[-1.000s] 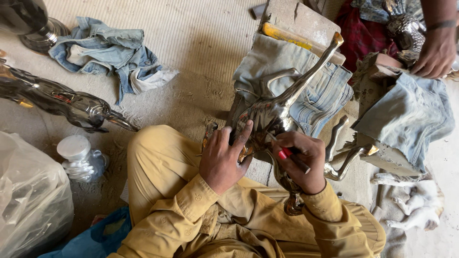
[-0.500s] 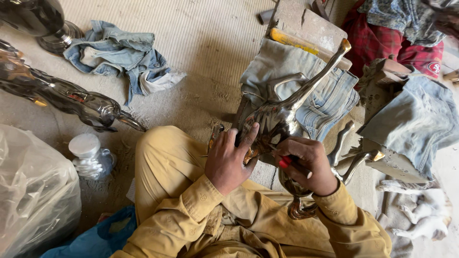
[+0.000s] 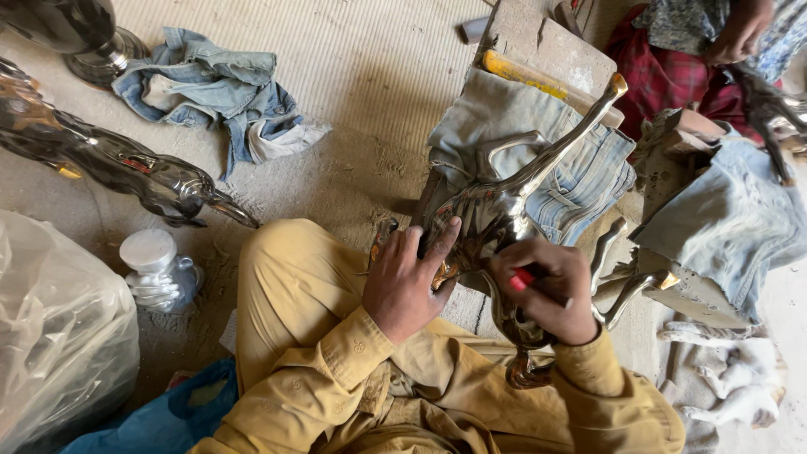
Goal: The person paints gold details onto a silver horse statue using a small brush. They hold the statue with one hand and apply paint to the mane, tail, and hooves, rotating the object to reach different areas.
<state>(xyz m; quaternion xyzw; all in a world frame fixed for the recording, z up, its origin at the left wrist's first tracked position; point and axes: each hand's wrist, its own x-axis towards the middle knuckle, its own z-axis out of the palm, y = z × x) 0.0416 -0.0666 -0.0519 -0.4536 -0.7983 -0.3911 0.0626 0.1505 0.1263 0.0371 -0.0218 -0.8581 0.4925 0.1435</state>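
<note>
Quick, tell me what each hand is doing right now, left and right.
Left hand: open, fingers spread flat on the shiny metal animal figure, steadying it.
Right hand: closed around a small red-tipped tool, pressed to the figure.

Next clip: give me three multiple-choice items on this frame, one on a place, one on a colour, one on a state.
1. Where does the shiny metal figure rest?
A. on folded denim over a block
B. inside the plastic bag
C. on a shelf

2. What colour is the small tool in the right hand?
A. green
B. red
C. white

3. How is the left hand placed?
A. lifted in the air
B. gripping the blue cloth
C. pressed flat on the figure

Answers:
1 A, the folded denim lies under the figure's raised leg.
2 B, a red tip shows between the fingers.
3 C, its spread fingers lie on the metal body.
</note>
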